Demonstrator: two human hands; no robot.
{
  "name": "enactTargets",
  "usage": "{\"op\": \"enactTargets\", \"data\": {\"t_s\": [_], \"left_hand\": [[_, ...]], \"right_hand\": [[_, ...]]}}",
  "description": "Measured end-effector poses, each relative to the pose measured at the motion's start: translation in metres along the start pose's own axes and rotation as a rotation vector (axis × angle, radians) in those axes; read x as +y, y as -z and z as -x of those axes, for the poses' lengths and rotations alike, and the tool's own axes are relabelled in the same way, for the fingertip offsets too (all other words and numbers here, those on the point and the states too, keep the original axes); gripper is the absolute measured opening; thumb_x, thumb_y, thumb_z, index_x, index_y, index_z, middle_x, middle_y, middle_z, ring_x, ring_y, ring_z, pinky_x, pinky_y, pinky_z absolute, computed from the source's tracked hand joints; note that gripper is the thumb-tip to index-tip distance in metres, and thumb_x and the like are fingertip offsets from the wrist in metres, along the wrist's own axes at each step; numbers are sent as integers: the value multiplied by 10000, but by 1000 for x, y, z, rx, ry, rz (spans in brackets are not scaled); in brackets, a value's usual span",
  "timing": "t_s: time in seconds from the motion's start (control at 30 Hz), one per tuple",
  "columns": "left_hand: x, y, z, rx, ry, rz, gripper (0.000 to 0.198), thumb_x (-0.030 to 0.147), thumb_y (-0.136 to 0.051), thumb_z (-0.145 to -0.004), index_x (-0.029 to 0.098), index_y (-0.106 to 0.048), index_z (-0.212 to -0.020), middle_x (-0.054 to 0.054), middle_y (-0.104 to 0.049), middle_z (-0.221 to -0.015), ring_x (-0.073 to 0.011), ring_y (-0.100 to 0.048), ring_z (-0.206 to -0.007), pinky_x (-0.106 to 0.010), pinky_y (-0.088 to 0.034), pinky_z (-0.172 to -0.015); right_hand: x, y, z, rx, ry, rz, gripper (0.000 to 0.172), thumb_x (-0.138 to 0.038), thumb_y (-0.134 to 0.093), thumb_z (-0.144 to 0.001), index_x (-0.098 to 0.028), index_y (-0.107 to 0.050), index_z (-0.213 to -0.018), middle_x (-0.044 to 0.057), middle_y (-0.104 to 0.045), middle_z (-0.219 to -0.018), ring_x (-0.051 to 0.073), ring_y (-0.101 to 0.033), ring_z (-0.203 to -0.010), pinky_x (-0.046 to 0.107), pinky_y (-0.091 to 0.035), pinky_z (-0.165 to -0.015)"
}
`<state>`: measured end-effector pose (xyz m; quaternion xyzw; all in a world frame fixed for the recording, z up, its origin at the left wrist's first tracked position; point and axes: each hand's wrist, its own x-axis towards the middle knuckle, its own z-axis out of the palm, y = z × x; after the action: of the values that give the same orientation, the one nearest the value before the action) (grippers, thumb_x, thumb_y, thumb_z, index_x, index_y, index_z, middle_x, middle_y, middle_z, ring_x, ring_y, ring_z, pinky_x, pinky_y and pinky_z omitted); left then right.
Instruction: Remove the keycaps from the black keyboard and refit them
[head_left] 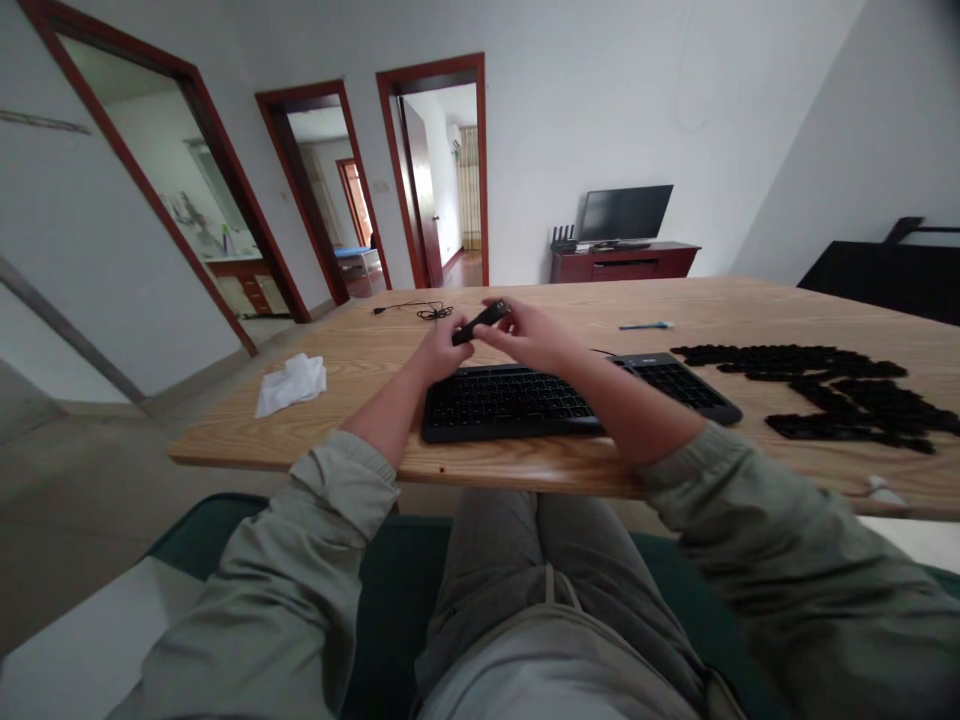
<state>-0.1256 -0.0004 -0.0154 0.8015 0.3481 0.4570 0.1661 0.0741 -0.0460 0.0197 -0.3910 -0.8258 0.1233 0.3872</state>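
Both my hands meet over the wooden table [300, 440], above a black computer keyboard [510, 405]. A small black oblong object [480, 322] is held between them. My left hand [442, 350] grips its lower end, and my right hand [525, 335] pinches its upper end. Its exact kind is hard to tell at this size. To the right of the keyboard lies a large spread of loose black keycaps [832, 395]. A thin black cable [416, 312] lies coiled beyond my left hand.
A crumpled white tissue [291, 385] lies on the table's left side, and a small blue stick [645, 325] lies near the far edge. My knees sit below the table's near edge. Beyond the table stand a monitor [625, 213] on a red cabinet [625, 263] and several doorways.
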Motion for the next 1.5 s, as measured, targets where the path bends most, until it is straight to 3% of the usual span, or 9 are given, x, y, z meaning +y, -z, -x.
{"op": "enactTargets", "data": {"t_s": [0.07,0.17,0.3,0.4,0.57,0.8,1.0,1.17,1.5], "left_hand": [[2,-1,2,-62,-20,-31,293,109,-602,-646,157,-645,-932,-5,-622,-810,-175,-560,-779,-292,-438,-734],[6,5,3,-110,-20,-51,461,119,-647,-659,163,-663,-1118,-35,-690,-959,-186,-613,-850,-302,-474,-793],[15,25,0,-250,10,-94,311,191,-743,-653,207,-751,-963,-40,-731,-985,-204,-646,-918,-304,-483,-830],[24,34,-4,-370,86,-104,184,179,-758,-662,208,-773,-843,-23,-725,-752,-171,-640,-694,-269,-456,-655],[26,32,-5,-322,122,-96,203,107,-823,-577,176,-763,-757,-14,-693,-637,-121,-566,-526,-241,-379,-538],[-6,38,12,-267,209,79,398,220,-809,-657,170,-750,-1047,-93,-757,-884,-165,-678,-736,-281,-519,-691],[-19,44,14,-327,193,-4,202,271,-784,-668,169,-776,-842,-73,-739,-779,-144,-624,-659,-251,-478,-621],[-18,41,14,-370,195,-17,200,257,-788,-657,182,-782,-842,-57,-729,-730,-139,-615,-628,-236,-449,-587],[-22,38,14,-364,177,-99,128,231,-750,-662,177,-767,-777,-26,-667,-628,-134,-549,-589,-237,-382,-536]], "right_hand": [[-5,-31,-11,76,-22,-102,469,-544,-598,-866,-170,-633,-1147,77,-712,-906,205,-636,-819,313,-484,-727],[-1,-47,-20,235,-101,-125,400,-564,-548,-883,-182,-656,-934,67,-696,-815,205,-638,-766,316,-480,-709],[6,-42,-18,230,-204,-95,467,-630,-553,-855,-176,-649,-796,50,-627,-648,184,-591,-613,309,-447,-611],[11,-39,-13,190,-178,-125,488,-646,-546,-854,-173,-639,-777,33,-601,-611,166,-563,-589,297,-434,-592],[17,-42,-8,170,-142,-206,491,-670,-556,-834,-184,-624,-810,28,-628,-656,166,-577,-622,285,-418,-571],[20,-48,-6,190,-153,-203,381,-562,-572,-858,-190,-604,-784,28,-640,-671,168,-589,-630,285,-425,-592],[24,-48,-6,178,-212,-191,468,-633,-552,-849,-179,-634,-772,26,-620,-617,155,-553,-579,279,-414,-569],[23,-48,-4,130,-258,-224,500,-654,-540,-846,-178,-603,-708,27,-597,-582,138,-518,-525,271,-393,-532],[19,-49,-1,106,-153,-215,257,-455,-605,-811,-202,-560,-790,1,-621,-722,146,-549,-670,291,-439,-680]]}}
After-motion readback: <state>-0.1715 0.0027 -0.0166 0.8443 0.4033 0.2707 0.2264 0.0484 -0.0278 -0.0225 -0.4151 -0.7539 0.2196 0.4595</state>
